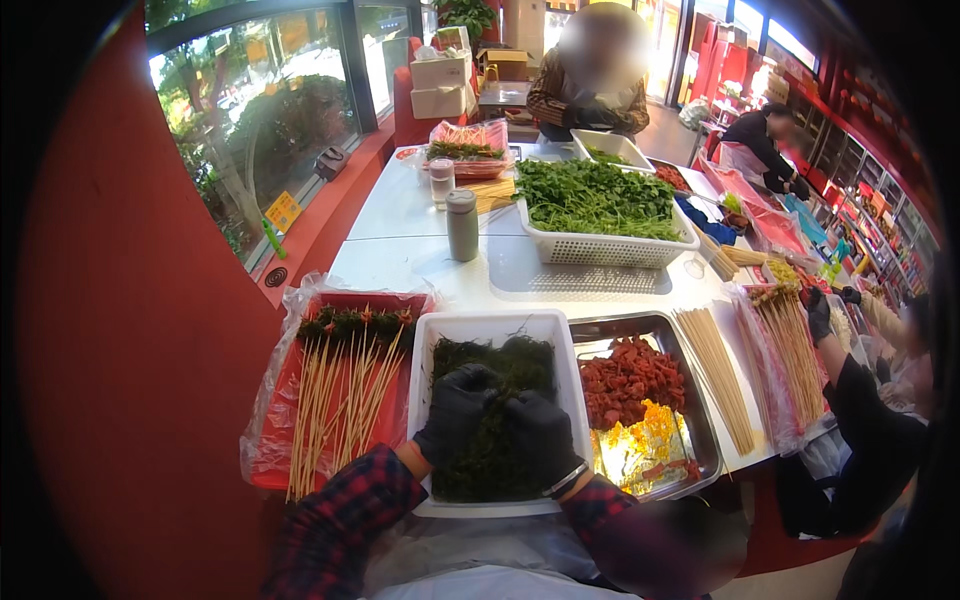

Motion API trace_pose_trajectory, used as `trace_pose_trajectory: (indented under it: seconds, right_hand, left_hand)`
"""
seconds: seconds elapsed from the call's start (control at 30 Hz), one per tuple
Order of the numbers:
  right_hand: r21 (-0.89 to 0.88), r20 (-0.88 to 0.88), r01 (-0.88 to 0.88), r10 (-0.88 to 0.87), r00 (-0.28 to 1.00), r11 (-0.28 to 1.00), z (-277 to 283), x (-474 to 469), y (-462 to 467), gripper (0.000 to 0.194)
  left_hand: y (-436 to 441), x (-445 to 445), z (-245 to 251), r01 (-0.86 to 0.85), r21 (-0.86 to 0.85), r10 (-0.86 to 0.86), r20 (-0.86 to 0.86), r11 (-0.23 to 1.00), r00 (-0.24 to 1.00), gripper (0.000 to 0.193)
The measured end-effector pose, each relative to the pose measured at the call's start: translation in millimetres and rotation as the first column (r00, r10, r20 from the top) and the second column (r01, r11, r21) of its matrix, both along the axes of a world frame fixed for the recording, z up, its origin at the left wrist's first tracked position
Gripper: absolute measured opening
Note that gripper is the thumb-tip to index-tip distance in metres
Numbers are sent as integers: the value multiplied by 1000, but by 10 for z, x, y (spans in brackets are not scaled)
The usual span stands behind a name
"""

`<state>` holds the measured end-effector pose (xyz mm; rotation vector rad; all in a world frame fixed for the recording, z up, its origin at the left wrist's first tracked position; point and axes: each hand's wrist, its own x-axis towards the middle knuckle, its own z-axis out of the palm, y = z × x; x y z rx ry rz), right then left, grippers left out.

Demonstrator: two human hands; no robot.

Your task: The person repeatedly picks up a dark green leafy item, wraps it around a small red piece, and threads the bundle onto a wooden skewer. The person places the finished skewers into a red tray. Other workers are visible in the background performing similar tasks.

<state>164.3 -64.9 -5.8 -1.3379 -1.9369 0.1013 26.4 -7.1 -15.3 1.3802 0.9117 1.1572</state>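
Note:
Both my hands wear black gloves and meet over a white plastic tub (491,508) of dark green leafy strands (472,480). My left hand (459,411) has its fingers closed on some of the greens. Close beside it, my right hand (541,431) pinches the same strands. To the left, a red tray (270,450) lined with clear plastic holds wooden skewers (330,405) topped with greens and red bits. A steel tray (709,442) with red meat pieces (634,379) stands to the right. Bare wooden skewers (716,382) lie beyond it.
A white perforated basket (607,247) of leafy herbs stands ahead, with a grey-green flask (462,225) and a clear bottle (442,184) to its left. Another person sits across the table (375,247). At right, a co-worker's gloved hand (817,311) is near more skewers (795,360).

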Motion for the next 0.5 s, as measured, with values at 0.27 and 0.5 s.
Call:
trace_pose_trajectory:
  seconds: [0.27, 0.5]
  right_hand:
    - [142, 15, -101, 100, 995, 985, 107, -10, -3, 17]
    - [-86, -468, -153, 96, 879, 984, 126, -38, -40, 23]
  left_hand:
    - [54, -253, 82, 238, 68, -185, -437, 969, 880, 18]
    - [18, -310, 138, 363, -56, -362, -311, 930, 879, 24]
